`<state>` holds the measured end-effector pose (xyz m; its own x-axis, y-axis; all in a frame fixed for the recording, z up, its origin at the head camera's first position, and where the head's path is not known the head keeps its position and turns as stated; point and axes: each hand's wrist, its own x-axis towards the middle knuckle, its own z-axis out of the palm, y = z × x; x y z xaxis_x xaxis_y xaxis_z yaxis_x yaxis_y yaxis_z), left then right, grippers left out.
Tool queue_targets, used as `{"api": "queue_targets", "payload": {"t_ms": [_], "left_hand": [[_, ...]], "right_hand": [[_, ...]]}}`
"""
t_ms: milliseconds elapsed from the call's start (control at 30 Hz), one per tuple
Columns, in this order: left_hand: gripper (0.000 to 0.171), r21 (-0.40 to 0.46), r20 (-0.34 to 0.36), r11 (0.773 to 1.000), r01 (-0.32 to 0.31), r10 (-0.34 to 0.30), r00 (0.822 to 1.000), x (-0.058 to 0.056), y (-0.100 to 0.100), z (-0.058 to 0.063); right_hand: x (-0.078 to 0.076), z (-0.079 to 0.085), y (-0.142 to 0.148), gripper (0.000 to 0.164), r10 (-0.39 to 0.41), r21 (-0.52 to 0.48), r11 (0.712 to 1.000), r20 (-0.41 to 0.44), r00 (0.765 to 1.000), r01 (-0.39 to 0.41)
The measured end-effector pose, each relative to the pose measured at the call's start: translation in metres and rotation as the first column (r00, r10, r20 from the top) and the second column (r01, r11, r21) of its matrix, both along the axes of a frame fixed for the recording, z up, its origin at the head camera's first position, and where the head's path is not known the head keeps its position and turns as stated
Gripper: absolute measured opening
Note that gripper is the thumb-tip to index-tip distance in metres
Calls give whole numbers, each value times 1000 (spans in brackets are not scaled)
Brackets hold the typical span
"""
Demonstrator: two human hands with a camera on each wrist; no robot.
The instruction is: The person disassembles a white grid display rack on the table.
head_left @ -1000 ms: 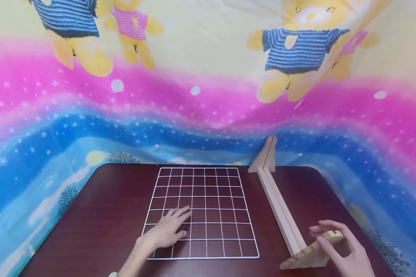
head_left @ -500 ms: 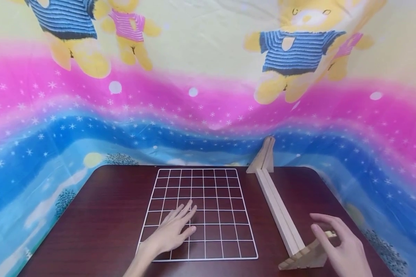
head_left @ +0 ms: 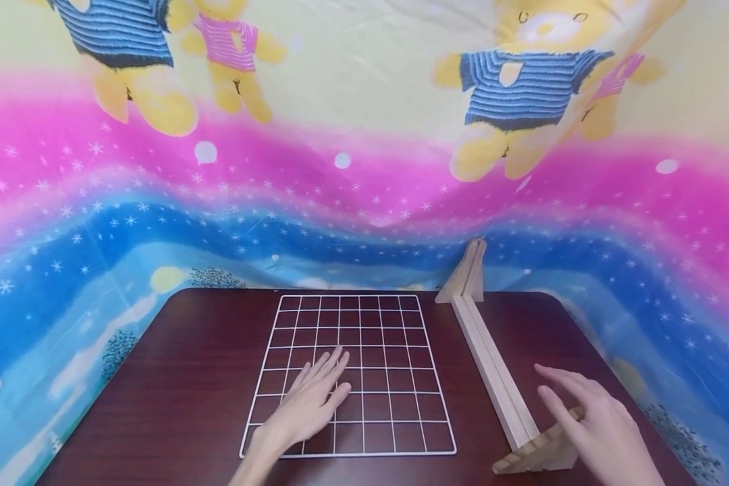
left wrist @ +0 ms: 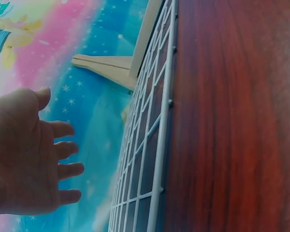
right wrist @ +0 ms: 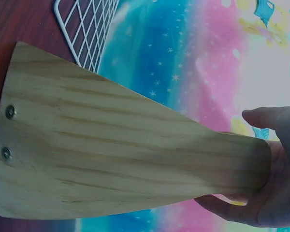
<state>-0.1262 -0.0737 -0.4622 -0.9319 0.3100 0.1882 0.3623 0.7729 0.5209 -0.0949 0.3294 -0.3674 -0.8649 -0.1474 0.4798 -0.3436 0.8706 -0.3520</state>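
Observation:
Fingers spread, my left hand (head_left: 310,401) hovers over a white wire grid panel (head_left: 395,454). In the left wrist view that hand (left wrist: 26,154) holds nothing and appears raised off the wires. To the right, a wooden stand has a grooved crossbar (head_left: 495,374) joining two tapered end pieces. My right hand (head_left: 607,422), thumb and fingers apart, is at the top of the near end piece (head_left: 534,455). In the right wrist view, this end piece (right wrist: 111,145) shows two metal bolts near its base, and its narrow top lies between thumb and fingers without being gripped.
The stand's far end piece (head_left: 466,273) is near the back edge of the dark red wooden table (head_left: 176,378). A fabric backdrop (head_left: 364,135) printed with bears hangs behind and around the table.
My left hand has shifted slightly forward and right over the grid, fingers spreading. My right hand has loosened from the near end piece and opened over its top.

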Motion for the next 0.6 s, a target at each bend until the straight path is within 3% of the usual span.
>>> {"api": "queue_targets", "payload": {"t_ms": [233, 367, 600], "left_hand": [[64, 19, -8, 996, -87, 87, 996, 5, 10, -1], [66, 12, -21, 991, -136, 136, 990, 4, 18, -1], [63, 5, -107, 973, -229, 228, 968, -1, 28, 1]], "right_hand": [[-1, 6, -12, 37, 83, 100, 993, -195, 977, -64], [1, 6, -24, 39, 127, 160, 983, -236, 963, -90], [-2, -2, -53, 65, 171, 200, 973, -282, 944, -116]]}}
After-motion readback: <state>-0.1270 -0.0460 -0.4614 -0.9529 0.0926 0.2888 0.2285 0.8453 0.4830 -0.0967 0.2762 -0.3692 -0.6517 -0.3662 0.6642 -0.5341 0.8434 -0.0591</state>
